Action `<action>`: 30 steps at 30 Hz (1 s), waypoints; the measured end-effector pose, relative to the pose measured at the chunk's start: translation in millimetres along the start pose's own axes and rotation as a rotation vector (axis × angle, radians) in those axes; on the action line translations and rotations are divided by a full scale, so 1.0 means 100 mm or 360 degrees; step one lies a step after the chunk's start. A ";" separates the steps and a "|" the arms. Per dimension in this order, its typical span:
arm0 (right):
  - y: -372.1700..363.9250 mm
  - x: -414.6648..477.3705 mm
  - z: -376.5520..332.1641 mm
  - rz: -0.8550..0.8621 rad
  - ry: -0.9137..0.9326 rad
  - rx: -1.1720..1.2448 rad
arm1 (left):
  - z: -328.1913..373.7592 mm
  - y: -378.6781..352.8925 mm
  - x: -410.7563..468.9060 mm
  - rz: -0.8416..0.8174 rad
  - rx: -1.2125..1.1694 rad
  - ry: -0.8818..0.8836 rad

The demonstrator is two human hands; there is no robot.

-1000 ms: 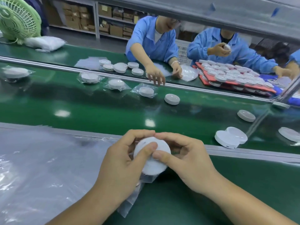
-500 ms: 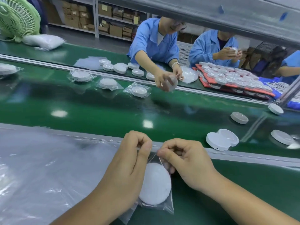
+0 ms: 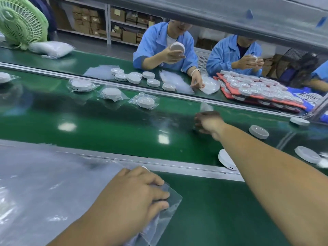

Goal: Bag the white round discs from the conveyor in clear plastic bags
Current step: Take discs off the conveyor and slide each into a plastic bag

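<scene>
My right hand reaches out over the green conveyor, seen from behind with curled fingers. A corner of a clear plastic bag sticks up past those fingers; the disc inside is hidden by the hand. My left hand rests on an empty clear bag on the near bench, fingers pressing on it. Loose white discs lie on the belt at right: one, another, and a third half hidden by my forearm. Bagged discs ride at the belt's far side.
A stack of clear bags covers the near bench at left. An aluminium rail divides bench and belt. Across the belt two people in blue coats handle discs beside a red tray full of them. A green fan stands far left.
Both hands were closing the bag over a disc at the bench. My right hand has since carried the bagged disc out over the belt; my left hand dropped onto an empty bag.
</scene>
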State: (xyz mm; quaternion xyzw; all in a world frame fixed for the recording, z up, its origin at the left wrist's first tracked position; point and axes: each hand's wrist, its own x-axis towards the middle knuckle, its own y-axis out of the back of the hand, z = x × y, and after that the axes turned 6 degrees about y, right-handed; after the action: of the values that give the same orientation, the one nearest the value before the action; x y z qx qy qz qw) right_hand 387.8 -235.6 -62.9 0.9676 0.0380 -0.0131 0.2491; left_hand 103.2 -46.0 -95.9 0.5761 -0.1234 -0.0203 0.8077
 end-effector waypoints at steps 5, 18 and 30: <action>0.36 -0.61 0.40 -0.0104 0.0467 -0.1415 | -0.05 -0.02 -0.01 -0.0077 -0.0009 0.0015; 0.53 -1.77 0.61 0.0020 0.0717 -0.0404 | 0.13 -0.04 -0.06 0.0355 -0.0180 0.0083; 0.11 -2.35 0.64 -0.0018 0.2279 -0.0540 | 0.14 -0.08 -0.02 0.0410 -0.0775 0.0327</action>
State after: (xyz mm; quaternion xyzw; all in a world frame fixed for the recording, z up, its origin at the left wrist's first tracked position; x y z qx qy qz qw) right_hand 154.3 -291.5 -103.1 0.6872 0.1978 0.6268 0.3094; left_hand 99.2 -61.3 -98.9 0.3440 -0.1046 0.1119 0.9264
